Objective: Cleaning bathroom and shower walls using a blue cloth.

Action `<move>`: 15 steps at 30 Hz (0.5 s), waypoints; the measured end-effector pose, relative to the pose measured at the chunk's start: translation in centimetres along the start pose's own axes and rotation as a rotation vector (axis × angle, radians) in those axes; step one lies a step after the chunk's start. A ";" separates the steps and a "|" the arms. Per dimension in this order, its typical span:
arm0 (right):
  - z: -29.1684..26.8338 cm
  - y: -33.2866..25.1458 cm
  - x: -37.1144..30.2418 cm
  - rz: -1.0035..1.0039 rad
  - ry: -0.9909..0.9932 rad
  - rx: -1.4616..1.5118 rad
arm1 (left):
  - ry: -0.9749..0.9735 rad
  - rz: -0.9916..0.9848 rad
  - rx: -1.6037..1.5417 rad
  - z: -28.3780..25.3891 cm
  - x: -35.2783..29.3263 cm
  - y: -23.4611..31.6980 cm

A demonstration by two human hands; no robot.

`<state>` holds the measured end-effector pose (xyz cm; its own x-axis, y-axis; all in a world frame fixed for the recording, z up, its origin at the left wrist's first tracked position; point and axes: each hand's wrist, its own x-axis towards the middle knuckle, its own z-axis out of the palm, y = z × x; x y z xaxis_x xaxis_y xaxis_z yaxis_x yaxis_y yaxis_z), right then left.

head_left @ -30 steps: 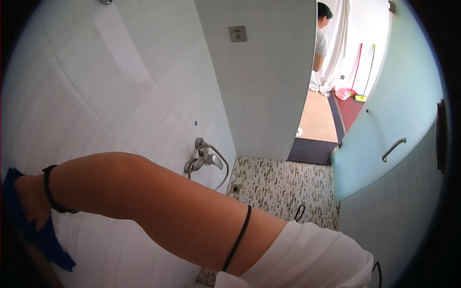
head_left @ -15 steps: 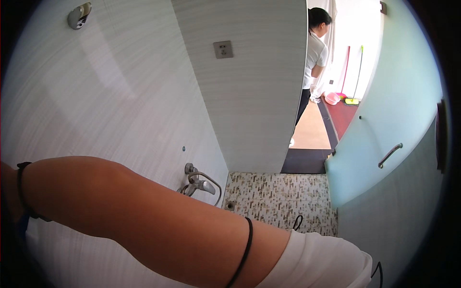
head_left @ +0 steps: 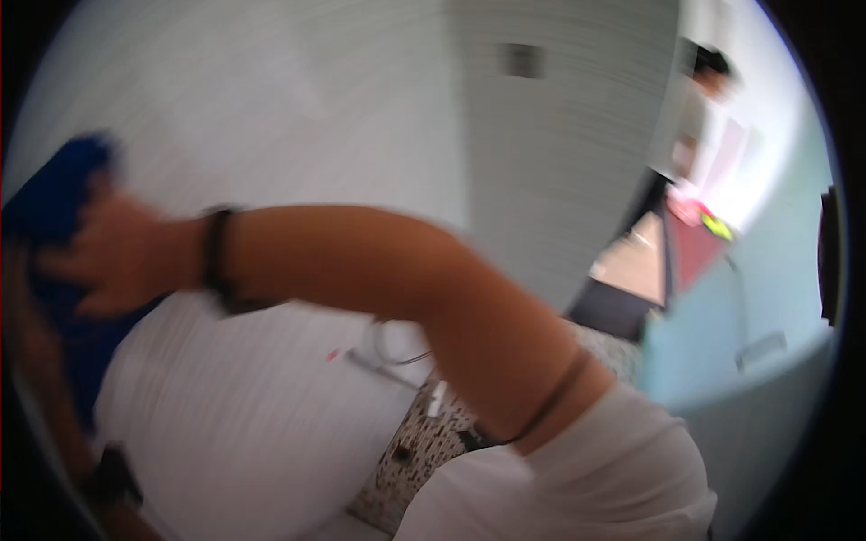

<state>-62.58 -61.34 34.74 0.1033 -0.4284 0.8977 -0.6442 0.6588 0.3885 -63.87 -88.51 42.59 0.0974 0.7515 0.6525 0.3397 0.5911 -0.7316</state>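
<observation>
My right arm reaches across to the left from a white sleeve, with a black band at the wrist. At its end my right hand (head_left: 126, 252), smeared by motion, lies over a blue cloth (head_left: 68, 185) with its fingers apart. Folds of the cloth show above and below the hand, in front of a pale wall. Along the left rim my left forearm (head_left: 41, 361) rises toward the cloth, with a black band near the lower edge. My left hand itself is hidden by the cloth and the dark rim.
A blurred tap hose (head_left: 388, 352) shows under my right arm, above a mosaic floor (head_left: 397, 482) with a drain (head_left: 402, 451). Beyond the partition wall (head_left: 559, 162) a person (head_left: 695, 135) stands by pink and green cleaning things. A frosted glass door (head_left: 740, 334) stands at right.
The view has swung left and tilted. My right hand, out of sight before, now shows at left on the blue cloth. My left forearm has come into view.
</observation>
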 end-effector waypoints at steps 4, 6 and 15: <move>-1.4 -3.5 -8.7 0.095 -0.342 -0.073 | -0.102 -0.221 -0.043 0.1 -1.3 13.7; -1.3 -4.8 -10.2 0.044 -0.359 -0.153 | 0.007 -0.116 -0.108 -0.1 -3.4 15.4; 6.4 -13.4 0.3 -0.167 -0.302 -0.049 | -0.226 -0.446 0.305 -10.3 -13.6 9.8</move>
<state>-58.79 -74.26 28.52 -0.0293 -0.6918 0.7215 -0.5997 0.5896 0.5410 -52.27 -95.98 28.57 -0.2063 0.4349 0.8765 0.0145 0.8971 -0.4416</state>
